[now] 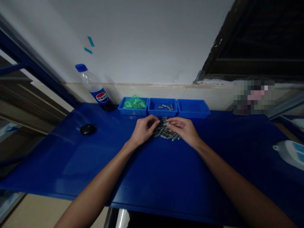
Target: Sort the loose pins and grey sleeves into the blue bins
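Note:
A small heap of grey cylinders and thin brass-coloured pieces (166, 133) lies on the blue table (152, 177), between my two hands. My left hand (143, 129) is at the heap's left side, its thumb and fingertips drawn together. From the right, my right hand (185, 128) reaches over the heap with thumb and fingers pinched. What either pinch holds is too small and partly hidden to tell. Just behind the heap, the middle blue bin (162, 113) contains several loose grey cylinders (168, 107).
Left of the middle bin, a blue bin (132, 112) holds green plastic packets (134, 103); another blue bin (193, 109) adjoins on the right. A Pepsi bottle (101, 95) stands at back left, near a black computer mouse (87, 129). A white device (291, 153) is far right.

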Available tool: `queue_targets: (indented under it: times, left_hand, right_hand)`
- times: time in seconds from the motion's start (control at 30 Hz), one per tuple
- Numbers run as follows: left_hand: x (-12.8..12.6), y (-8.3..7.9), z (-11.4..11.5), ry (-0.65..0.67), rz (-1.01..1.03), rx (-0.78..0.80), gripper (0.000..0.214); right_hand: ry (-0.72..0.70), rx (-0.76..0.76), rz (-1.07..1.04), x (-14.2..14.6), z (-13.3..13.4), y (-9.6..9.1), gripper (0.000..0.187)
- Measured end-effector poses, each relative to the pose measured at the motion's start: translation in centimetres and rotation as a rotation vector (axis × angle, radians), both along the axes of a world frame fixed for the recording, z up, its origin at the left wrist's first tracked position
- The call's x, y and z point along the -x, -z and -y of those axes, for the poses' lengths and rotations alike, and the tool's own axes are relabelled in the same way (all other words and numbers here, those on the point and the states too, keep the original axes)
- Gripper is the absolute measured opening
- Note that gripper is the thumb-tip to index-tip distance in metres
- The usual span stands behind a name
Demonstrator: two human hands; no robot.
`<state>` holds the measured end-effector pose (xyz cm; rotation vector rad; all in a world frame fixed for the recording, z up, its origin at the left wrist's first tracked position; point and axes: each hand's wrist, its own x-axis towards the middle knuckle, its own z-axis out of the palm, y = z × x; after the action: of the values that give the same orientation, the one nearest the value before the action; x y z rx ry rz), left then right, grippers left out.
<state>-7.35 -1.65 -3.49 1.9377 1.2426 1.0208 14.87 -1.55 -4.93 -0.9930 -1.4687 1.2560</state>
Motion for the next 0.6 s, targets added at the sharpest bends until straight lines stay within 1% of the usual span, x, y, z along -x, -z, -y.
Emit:
queue_targets:
  times: [0.03,0.1,0.17,0.2,0.3,0.43,0.5,0.6]
  left_hand:
    - [0.4,-0.1,-0.1,0.004,-0.108,-0.059,0.021]
    - [1.2,-0.4,-0.3,0.070,-0.270,-0.141,0.017]
    - [1.7,-0.5,-0.4,0.146,-0.375,-0.165,0.018]
    - [1.8,-0.5,-0.4,0.171,-0.410,-0.168,0.019]
    - [1.7,-0.3,-0.3,0.186,-0.486,-0.186,0.019]
    - [1.2,-0.5,0.1,0.161,-0.596,-0.205,0.024]
    - [1.1,-0.6,0.3,0.157,-0.605,-0.190,0.026]
    - [1.2,-0.7,0.3,0.145,-0.545,-0.165,0.032]
  right_hand:
    - [0.015,-0.026,-0.021,-0.1,-0.1,-0.1,0.038]
    - [0.032,-0.089,-0.062,-0.3,-0.3,-0.4,0.052]
    - [0.042,-0.138,-0.080,-0.4,-0.3,-0.6,0.063]
    - [0.049,-0.151,-0.078,-0.4,-0.3,-0.6,0.065]
    - [0.050,-0.158,-0.060,-0.4,-0.1,-0.6,0.062]
    - [0.034,-0.148,-0.047,-0.4,-0.1,-0.3,0.053]
    - [0.030,-0.144,-0.043,-0.4,-0.1,-0.3,0.051]
    - [0.033,-0.138,-0.028,-0.3,-0.1,-0.2,0.048]
